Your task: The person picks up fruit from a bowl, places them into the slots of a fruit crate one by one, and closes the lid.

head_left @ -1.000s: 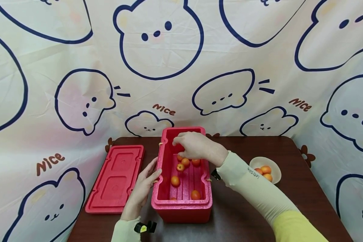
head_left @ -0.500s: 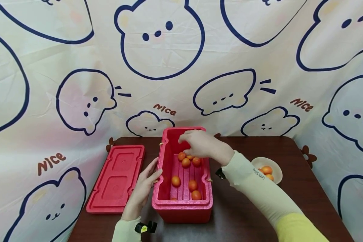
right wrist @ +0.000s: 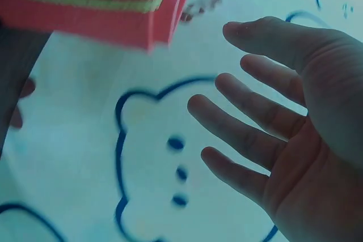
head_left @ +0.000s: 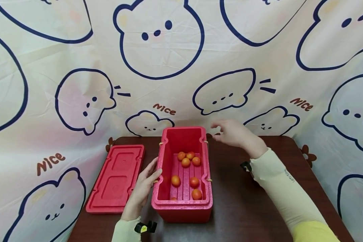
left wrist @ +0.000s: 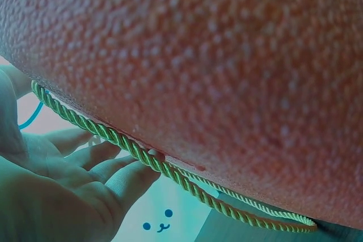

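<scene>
A red foam box (head_left: 181,212) stands lidless on the table in the head view. Several small, round orange-red fruits (head_left: 186,162) lie on its floor, some bunched at the far end, others nearer the front. My left hand (head_left: 143,186) rests on the box's left side, thumb at the rim. Its fingers extend along the outer wall, below a twisted gold cord (left wrist: 136,151) in the left wrist view. My right hand (head_left: 234,134) is in the air right of the box's far end. In the right wrist view its fingers (right wrist: 238,128) are spread and hold nothing.
A red lid (head_left: 116,178) lies flat on the dark wooden table (head_left: 245,215), left of the box. A printed cloth (head_left: 157,94) hangs behind the table and along its sides. The right forearm (head_left: 287,191) reaches over the table's right part.
My right hand has lifted out of the box and moved right. One fruit rolled toward the front right of the box floor. The bowl of fruits is now hidden behind the right arm.
</scene>
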`<control>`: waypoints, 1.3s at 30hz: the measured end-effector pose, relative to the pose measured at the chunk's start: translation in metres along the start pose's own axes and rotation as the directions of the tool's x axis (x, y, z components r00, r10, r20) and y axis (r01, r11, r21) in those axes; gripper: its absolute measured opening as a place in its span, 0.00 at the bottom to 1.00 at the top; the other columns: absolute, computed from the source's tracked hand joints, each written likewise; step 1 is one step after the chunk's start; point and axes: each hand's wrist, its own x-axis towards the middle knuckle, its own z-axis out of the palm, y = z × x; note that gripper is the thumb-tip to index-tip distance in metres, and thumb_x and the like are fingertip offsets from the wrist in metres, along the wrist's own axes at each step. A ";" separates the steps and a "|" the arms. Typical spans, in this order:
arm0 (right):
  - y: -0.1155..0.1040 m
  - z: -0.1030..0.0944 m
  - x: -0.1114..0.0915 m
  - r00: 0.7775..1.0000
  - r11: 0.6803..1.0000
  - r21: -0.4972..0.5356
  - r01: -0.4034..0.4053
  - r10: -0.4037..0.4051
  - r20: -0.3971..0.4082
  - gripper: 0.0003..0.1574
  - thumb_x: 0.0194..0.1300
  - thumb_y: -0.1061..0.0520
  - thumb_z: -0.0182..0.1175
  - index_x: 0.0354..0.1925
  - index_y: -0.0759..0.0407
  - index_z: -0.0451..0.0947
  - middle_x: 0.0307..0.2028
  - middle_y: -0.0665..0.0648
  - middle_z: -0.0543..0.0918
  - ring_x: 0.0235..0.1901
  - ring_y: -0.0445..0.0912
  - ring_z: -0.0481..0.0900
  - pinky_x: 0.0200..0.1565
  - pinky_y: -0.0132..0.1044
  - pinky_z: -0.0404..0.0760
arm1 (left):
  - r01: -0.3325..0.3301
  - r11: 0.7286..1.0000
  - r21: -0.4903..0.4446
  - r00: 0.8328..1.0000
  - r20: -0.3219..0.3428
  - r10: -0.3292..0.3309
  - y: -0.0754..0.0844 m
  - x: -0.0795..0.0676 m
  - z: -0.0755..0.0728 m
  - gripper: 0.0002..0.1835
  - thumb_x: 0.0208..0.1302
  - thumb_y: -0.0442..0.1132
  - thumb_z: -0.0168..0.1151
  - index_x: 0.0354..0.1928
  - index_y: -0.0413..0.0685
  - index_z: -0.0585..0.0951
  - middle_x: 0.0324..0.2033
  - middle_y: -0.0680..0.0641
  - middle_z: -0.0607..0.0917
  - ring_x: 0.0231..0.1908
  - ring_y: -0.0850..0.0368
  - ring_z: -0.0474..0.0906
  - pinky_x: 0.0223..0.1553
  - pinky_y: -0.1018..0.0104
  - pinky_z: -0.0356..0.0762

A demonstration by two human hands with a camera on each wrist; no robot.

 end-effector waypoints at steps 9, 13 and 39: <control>0.067 -0.005 -0.032 0.995 0.995 -0.014 -0.095 0.095 -0.023 0.20 0.64 0.55 0.69 0.53 0.60 0.82 0.45 0.59 0.86 0.37 0.50 0.81 0.41 0.48 0.83 | -0.010 1.000 -0.003 1.000 0.002 0.010 -0.001 0.001 0.000 0.36 0.70 0.42 0.60 0.77 0.54 0.61 0.74 0.42 0.64 0.66 0.39 0.69 0.53 0.50 0.82; 0.086 -0.003 -0.047 0.994 0.994 -0.026 -0.106 0.105 -0.029 0.19 0.63 0.56 0.70 0.51 0.62 0.82 0.43 0.59 0.85 0.36 0.50 0.80 0.40 0.48 0.83 | -0.011 1.000 0.000 1.000 -0.001 0.011 -0.001 0.001 -0.001 0.36 0.70 0.43 0.61 0.77 0.54 0.61 0.74 0.42 0.64 0.66 0.39 0.70 0.53 0.49 0.82; 0.163 0.081 -0.116 0.938 0.942 0.052 -0.330 0.321 0.133 0.23 0.61 0.54 0.67 0.53 0.63 0.80 0.45 0.62 0.84 0.29 0.47 0.76 0.31 0.41 0.76 | -0.013 1.000 -0.007 1.000 0.011 0.013 -0.001 0.001 -0.001 0.36 0.69 0.42 0.61 0.77 0.54 0.61 0.74 0.42 0.63 0.67 0.39 0.67 0.54 0.47 0.81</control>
